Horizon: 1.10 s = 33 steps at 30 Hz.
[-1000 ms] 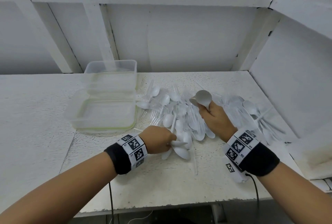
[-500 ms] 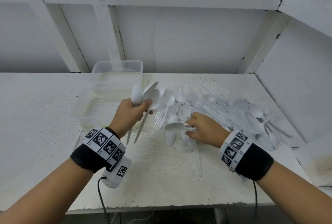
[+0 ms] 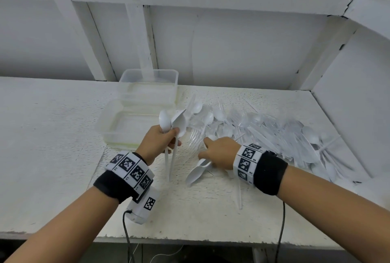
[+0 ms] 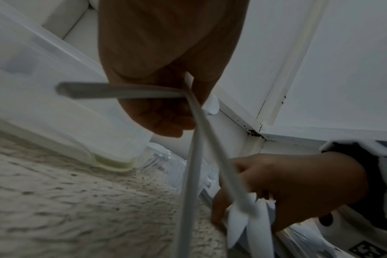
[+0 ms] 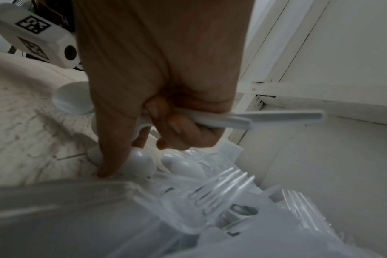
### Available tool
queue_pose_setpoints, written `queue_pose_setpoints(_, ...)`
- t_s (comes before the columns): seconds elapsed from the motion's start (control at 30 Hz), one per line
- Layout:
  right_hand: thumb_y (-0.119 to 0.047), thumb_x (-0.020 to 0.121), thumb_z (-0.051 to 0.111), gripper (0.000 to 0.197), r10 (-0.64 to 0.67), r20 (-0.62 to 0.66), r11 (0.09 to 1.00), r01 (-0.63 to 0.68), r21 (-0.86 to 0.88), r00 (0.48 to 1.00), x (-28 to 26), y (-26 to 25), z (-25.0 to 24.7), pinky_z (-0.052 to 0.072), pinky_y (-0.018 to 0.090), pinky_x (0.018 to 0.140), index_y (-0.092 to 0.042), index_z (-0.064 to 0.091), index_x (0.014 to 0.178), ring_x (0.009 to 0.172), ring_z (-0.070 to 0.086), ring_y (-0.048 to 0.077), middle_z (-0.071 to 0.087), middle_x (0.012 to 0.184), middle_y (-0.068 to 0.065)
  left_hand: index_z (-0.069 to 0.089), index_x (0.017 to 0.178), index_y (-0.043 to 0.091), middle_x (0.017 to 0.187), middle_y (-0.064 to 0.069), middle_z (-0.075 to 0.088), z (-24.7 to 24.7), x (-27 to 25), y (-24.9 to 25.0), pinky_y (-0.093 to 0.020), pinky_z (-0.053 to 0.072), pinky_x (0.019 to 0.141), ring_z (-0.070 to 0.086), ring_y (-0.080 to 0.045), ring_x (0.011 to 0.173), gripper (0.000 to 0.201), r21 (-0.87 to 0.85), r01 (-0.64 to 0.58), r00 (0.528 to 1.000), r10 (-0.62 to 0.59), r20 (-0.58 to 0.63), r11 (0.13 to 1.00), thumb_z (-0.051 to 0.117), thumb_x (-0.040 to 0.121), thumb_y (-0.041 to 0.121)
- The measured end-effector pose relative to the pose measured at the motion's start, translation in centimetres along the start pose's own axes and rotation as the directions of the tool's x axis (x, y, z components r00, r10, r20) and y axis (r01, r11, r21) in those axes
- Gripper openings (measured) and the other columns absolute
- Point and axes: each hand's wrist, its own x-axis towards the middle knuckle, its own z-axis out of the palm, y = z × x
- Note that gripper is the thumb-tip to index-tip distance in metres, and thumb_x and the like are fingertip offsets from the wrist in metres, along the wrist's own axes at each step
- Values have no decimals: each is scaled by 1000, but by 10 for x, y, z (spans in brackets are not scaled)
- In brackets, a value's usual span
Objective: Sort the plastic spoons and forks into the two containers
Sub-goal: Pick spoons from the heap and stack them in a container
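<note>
- White plastic spoons [image 3: 172, 125], two of them, stand bowls-up in the left hand [image 3: 157, 142], whose fingers [image 3: 176, 130] are curled round the handles just below the bowls; the handles hang down toward the worktop [image 3: 52, 146].
- Right hand [image 3: 221, 153] hovers low at the near edge of the cutlery pile [image 3: 263, 132], fingers [image 5: 177, 127] wrapped round white spoon handles, the thumb reaching down to the heap.
- One held spoon's bowl [image 3: 196, 173] pokes out toward the left.
- Beyond the left hand sit two clear containers [image 3: 130, 123], one behind the other, touching.
- Clear forks [image 5: 221, 188] and white spoons lie mixed in the pile, right of the containers.
</note>
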Motion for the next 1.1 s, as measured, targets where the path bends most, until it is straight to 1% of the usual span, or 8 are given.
queue_pose_setpoints(0.17, -28, 89, 59, 43, -53, -55, 992, 59, 115, 997, -6, 2, -1, 39, 28, 60, -22, 44, 128, 74, 45, 21, 42, 119, 10, 61, 89, 6, 70, -6, 66, 0, -1, -3, -28, 51, 64, 61, -16, 64, 17, -32, 15, 1000, -15, 0, 999, 54, 94, 21)
queue_pose_setpoints(0.3, -40, 84, 64, 38, -8, -239, 932, 95, 351, 971, -18, 2, -3, 36, 22, 63, -18, 55, 113, 78, 45, 12, 45, 105, -1, 58, 95, 2, 74, -12, 66, 3, -4, -1, -26, 57, 58, 66, -16, 58, 16, -109, 19, 1000, -17, 24, 994, 49, 96, 15)
queue_pose_setpoints(0.5, -26, 79, 72, 23, 324, -495, 569, 252, 783, 806, -33, -1, -23, 37, 12, 61, -9, 61, 91, 69, 46, 2, 49, 78, -10, 56, 110, -5, 85, -16, 65, 13, -5, 7, -25, 56, 57, 67, -22, 69, 20, -187, -30, 999, 37, 36, 982, 48, 95, 5)
queue_pose_setpoints(0.63, -19, 86, 65, 6, 586, -406, 200, 360, 911, 701, -36, -2, -38, 36, 11, 43, -19, 59, 87, 49, 48, -2, 51, 63, -12, 52, 117, -3, 83, -16, 69, 20, -8, 14, -31, 59, 65, 69, -20, 64, 24, -306, -37, 998, 52, 40, 951, 44, 96, 4)
queue_pose_setpoints(0.73, -15, 86, 64, 17, 687, -341, 97, 384, 918, 642, -32, 1, -46, 30, 12, 38, 1, 65, 89, 37, 40, 1, 44, 44, -13, 50, 117, -1, 84, -14, 69, 25, -11, 20, -32, 59, 68, 70, -19, 66, 22, -333, -74, 995, 92, 39, 940, 43, 96, 5)
queue_pose_setpoints(0.83, -23, 82, 70, 25, 717, -237, -41, 379, 925, 656, -24, 0, -47, 27, 19, 36, -4, 58, 72, 33, 32, 4, 37, 41, -9, 50, 117, 4, 90, -13, 69, 28, -13, 23, -34, 59, 74, 70, -20, 73, 22, -332, -101, 993, 116, 26, 938, 43, 97, 5)
queue_pose_setpoints(0.97, -29, 81, 71, 26, 709, -146, -156, 356, 921, 690, -14, -7, -41, 31, 20, 38, -18, 55, 65, 34, 36, 3, 39, 41, -12, 53, 114, 8, 95, -12, 69, 30, -16, 24, -37, 57, 80, 71, -21, 81, 21, -341, -134, 990, 144, 5, 930, 43, 97, 5)
queue_pose_setpoints(1.1, -39, 85, 65, 27, 707, -123, -126, 295, 947, 696, -10, -14, -38, 31, 19, 36, -17, 59, 69, 33, 37, 2, 39, 38, -13, 55, 113, 7, 98, -12, 67, 29, -16, 21, -35, 57, 78, 70, -21, 85, 20, -337, -152, 987, 158, -12, 929, 41, 98, 7)
